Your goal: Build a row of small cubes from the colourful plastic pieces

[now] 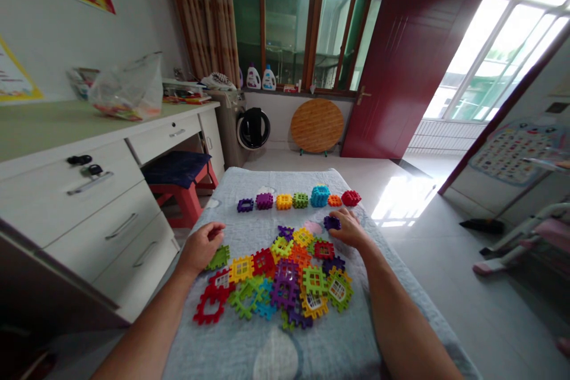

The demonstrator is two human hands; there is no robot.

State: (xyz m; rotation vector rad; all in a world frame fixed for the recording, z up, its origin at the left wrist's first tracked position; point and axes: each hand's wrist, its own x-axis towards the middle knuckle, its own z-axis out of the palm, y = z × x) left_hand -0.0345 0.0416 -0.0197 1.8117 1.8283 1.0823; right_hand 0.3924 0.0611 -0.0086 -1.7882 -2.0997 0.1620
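Observation:
My right hand has its fingers closed on a dark purple building tile, low over the cloth at the right of the pile. At the left, my left hand is loosely curled with a gap between thumb and fingers, and I see nothing in it. A green tile lies just beside it. Between my forearms spreads a loose pile of notched plastic tiles, among them a purple tile, a red tile and a yellow tile.
Beyond the pile runs a row of colour-sorted tiles: dark purple, purple stack, yellow stack, green stack, blue stack, orange, red stack. A blue cloth covers the surface. A stool and desk stand left.

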